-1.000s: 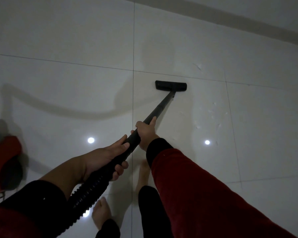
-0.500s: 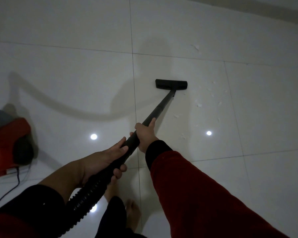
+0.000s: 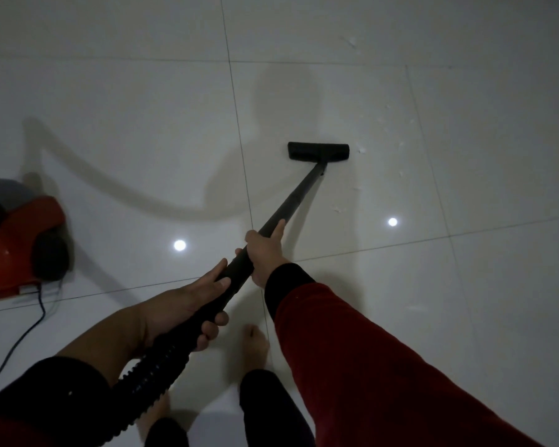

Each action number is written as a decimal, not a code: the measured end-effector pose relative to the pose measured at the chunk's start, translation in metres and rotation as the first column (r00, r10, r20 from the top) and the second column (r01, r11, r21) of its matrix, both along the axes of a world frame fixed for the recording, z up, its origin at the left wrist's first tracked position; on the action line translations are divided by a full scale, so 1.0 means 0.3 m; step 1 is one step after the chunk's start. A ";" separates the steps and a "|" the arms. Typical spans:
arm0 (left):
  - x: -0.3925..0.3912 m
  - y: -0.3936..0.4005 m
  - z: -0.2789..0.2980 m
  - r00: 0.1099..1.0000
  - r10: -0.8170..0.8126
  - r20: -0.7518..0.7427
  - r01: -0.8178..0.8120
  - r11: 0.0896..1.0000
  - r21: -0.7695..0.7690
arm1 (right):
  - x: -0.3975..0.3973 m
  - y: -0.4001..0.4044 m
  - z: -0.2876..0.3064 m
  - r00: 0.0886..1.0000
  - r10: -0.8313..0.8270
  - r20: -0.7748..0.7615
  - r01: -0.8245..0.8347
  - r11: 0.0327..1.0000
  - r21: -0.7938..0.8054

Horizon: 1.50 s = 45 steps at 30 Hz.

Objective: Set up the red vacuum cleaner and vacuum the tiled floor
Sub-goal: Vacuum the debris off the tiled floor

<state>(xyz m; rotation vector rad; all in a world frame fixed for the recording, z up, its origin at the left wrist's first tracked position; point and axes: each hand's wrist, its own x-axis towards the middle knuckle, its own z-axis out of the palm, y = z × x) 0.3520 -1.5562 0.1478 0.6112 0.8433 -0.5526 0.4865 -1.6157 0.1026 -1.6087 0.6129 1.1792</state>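
Note:
The black vacuum wand (image 3: 299, 195) slants from my hands down to its flat floor nozzle (image 3: 318, 151), which rests on the white tiled floor (image 3: 142, 130). My right hand (image 3: 265, 250) grips the wand higher up, thumb along the tube. My left hand (image 3: 191, 304) is wrapped round the lower end, where the ribbed black hose (image 3: 149, 382) joins. The red vacuum cleaner body (image 3: 20, 246) stands at the left edge, partly cut off. Small white scraps (image 3: 362, 150) lie right of the nozzle.
A black power cord (image 3: 29, 324) trails from the cleaner toward the lower left. My bare feet (image 3: 255, 346) stand just below the hands. More white scraps (image 3: 352, 43) lie on the far right tiles. Two ceiling-light reflections shine on the floor.
The view has shifted back and left, so the red cleaner shows more fully at the left. The nozzle sits nearer the scraps on the right. Both hands keep their grip.

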 end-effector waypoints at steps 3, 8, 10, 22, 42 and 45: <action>-0.043 -0.011 0.002 1.000 -0.026 -0.011 0.026 1.000 0.005 | -0.045 -0.024 0.005 1.000 -0.027 0.005 0.027 1.000 -0.001; -0.133 -0.011 0.006 0.997 -0.082 -0.014 0.082 0.997 -0.009 | -0.153 -0.054 0.013 0.997 -0.076 -0.001 0.076 0.997 -0.013; -0.177 -0.006 0.005 0.994 -0.109 -0.012 0.109 0.994 -0.002 | -0.204 -0.062 0.019 0.993 -0.114 -0.002 0.114 0.993 -0.004; -0.463 0.063 0.053 0.951 -0.310 -0.005 0.310 0.949 0.062 | -0.549 -0.061 0.035 0.957 -0.290 -0.009 0.290 0.956 0.033; -0.582 0.105 0.049 0.875 -0.485 0.005 0.485 0.874 0.025 | -0.742 -0.088 0.031 0.885 -0.465 -0.036 0.466 0.882 0.075; -0.553 0.102 0.034 0.880 -0.474 0.033 0.474 0.880 0.000 | -0.708 -0.093 0.012 0.884 -0.467 -0.033 0.468 0.880 0.079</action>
